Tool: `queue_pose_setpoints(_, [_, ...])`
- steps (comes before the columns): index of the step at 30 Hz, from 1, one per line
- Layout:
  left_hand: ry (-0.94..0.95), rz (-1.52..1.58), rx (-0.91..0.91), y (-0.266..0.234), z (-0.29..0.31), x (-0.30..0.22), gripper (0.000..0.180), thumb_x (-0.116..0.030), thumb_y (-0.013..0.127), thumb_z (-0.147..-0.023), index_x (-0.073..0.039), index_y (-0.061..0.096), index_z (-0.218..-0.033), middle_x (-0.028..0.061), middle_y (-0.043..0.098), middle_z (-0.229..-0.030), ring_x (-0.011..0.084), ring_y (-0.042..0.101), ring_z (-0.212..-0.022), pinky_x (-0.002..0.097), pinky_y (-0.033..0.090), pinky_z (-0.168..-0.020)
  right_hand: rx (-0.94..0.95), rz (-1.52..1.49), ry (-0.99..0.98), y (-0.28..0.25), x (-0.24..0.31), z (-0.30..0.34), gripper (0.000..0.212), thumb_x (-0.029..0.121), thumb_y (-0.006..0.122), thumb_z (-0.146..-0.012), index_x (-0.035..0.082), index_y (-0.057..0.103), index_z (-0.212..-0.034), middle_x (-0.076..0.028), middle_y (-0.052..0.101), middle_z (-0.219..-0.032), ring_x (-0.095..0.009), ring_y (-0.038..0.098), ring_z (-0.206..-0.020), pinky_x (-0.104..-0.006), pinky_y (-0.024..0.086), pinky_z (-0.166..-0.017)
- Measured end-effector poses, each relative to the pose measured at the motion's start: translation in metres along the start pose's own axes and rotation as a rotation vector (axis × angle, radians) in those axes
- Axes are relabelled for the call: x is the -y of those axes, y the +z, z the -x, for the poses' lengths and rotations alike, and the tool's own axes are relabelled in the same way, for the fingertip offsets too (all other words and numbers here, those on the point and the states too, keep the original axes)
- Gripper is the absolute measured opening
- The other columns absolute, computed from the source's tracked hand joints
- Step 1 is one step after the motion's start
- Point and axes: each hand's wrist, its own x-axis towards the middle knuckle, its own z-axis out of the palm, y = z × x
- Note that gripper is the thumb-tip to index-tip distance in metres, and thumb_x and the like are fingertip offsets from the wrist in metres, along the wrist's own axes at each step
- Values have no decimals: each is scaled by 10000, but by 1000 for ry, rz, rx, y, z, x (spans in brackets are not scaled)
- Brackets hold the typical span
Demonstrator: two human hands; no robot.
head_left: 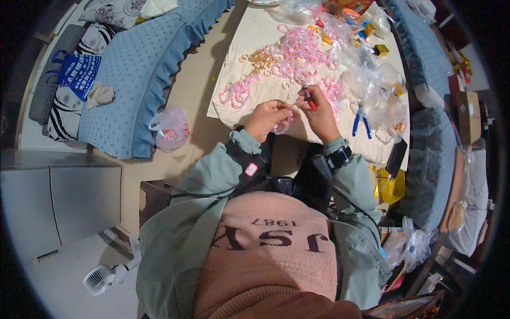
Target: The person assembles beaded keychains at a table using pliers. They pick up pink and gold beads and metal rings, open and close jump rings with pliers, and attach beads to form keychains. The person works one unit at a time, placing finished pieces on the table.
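My left hand is closed in a pinch on a loop of clear, pinkish beads near the table's front edge. Close beside it, my right hand is wrapped around red-handled pliers. The fingertips of both hands nearly meet, and the small part between them is too fine to make out. Beyond the hands lies a large heap of pink and clear beaded loops, with a cluster of gold rings at its left. A smaller group of pink loops lies left of my left hand.
Blue-handled pliers lie on the cloth-covered table at right, near crumpled clear plastic bags. A plastic bag with pink things stands on the floor at left. Blue-covered sofas flank the table; a yellow container stands at right.
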Motion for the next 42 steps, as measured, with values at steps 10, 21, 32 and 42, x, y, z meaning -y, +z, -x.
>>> queue_pose_setpoints(10, [197, 147, -163, 20, -2, 10, 139, -134, 697, -946, -24, 669, -1024, 40, 699, -918, 87, 631, -782, 222, 512, -704, -48, -396, 192, 4, 1, 20, 292, 156, 749, -909, 51, 579, -1122, 6, 596, -964, -90, 549, -859, -246, 461, -763])
queue_pose_setpoints(21, [273, -5, -78, 24, -3, 8, 121, -60, 642, -949, 1, 620, -1051, 10, 652, -840, 62, 592, -707, 215, 483, -635, -44, -364, 153, 6, 3, 25, 257, 125, 737, -915, 37, 567, -1087, -4, 588, -957, -95, 555, -877, -254, 482, -800])
queue_pose_setpoints(32, [385, -362, -100, 24, 1, 6, 135, -33, 619, -967, 14, 649, -1090, 30, 686, -960, 64, 617, -856, 218, 504, -730, -32, -364, 144, 3, 2, 27, 250, 6, 691, -919, 23, 550, -1125, -19, 590, -1004, -101, 576, -939, -243, 500, -856])
queue_pose_setpoints(42, [366, -293, -1, 20, -2, 6, 116, -36, 648, -952, 22, 655, -1053, 39, 689, -937, 58, 626, -842, 231, 527, -716, -59, -333, 169, 2, -1, 32, 271, 6, 729, -879, 32, 559, -1089, -1, 584, -949, -88, 560, -877, -238, 482, -802])
